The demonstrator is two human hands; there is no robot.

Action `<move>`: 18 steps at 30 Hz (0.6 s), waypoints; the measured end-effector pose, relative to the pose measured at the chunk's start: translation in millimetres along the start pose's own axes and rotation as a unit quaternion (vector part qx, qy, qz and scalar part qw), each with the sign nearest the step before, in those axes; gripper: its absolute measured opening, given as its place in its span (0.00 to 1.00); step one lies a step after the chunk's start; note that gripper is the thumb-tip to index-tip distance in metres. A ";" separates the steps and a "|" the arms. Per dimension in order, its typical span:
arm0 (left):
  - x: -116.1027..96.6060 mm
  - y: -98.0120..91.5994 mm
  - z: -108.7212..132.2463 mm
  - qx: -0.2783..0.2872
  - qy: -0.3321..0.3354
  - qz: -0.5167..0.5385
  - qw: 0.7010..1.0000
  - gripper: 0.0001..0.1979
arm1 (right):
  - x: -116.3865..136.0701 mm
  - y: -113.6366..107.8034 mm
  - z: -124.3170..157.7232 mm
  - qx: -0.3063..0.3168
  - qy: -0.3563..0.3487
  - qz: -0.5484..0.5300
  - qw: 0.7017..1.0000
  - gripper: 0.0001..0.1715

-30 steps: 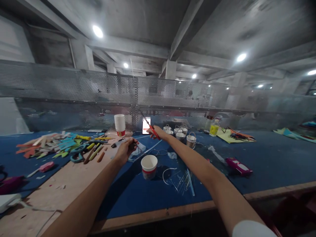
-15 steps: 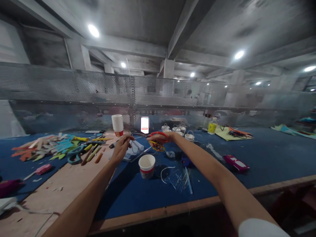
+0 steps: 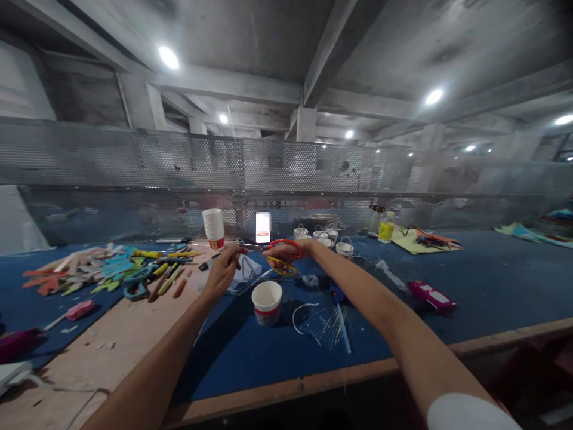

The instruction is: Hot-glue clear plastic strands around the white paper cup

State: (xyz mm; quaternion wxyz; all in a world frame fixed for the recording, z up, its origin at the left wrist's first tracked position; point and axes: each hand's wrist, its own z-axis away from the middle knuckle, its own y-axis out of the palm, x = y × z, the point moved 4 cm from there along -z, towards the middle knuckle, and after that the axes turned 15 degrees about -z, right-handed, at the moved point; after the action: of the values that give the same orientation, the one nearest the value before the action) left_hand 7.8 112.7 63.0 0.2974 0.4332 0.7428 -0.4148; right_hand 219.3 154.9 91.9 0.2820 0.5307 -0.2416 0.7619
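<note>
My right hand [image 3: 278, 255] is wrapped round the handles of a pair of scissors [image 3: 286, 245], one loop red and one yellow. The blades point left, with their tips close to my left hand [image 3: 224, 267]. My left hand is closed in a pinch on a thin wire, whose pale end seems to stick out to the left. A white paper cup [image 3: 267, 298] with a red band stands upright in front of both hands. Behind them, a clear plastic bag [image 3: 245, 270] lies on the table, with thin wire loops about it.
A stack of paper cups [image 3: 212, 224] and a lit phone [image 3: 263, 227] stand behind. Several small cups with wire handles [image 3: 344, 248] sit right of it. Paper strips [image 3: 76, 269] and teal scissors [image 3: 136, 282] lie left; a glue gun [image 3: 337, 292], cut wires and a purple device [image 3: 432, 297] lie right.
My hands have come slightly closer together, the left moving a little right and the right a little left. The scissor blades now lie nearer my left fingers. The cup stays in place.
</note>
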 end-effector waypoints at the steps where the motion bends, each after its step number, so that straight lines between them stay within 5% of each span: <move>1: 0.2 0.7 0.1 0.003 0.000 -0.002 1.000 0.04 | 0.2 -0.4 -2.0 0.007 -0.002 0.001 1.000 0.20; 11: 10.0 6.6 -2.5 0.032 -0.008 0.002 0.999 0.03 | 0.2 -14.4 -37.3 0.018 -0.078 0.013 0.997 0.32; 18: 21.9 5.7 -7.9 0.028 -0.015 0.026 0.999 0.05 | 6.7 -26.0 -48.5 -0.170 -0.124 0.175 0.962 0.32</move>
State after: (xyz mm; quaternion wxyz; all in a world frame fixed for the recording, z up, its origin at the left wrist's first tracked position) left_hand 2.4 129.9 47.2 0.3071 0.4541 0.7148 -0.4342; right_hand 202.7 207.3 84.5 0.1980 0.5150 -0.4897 0.6751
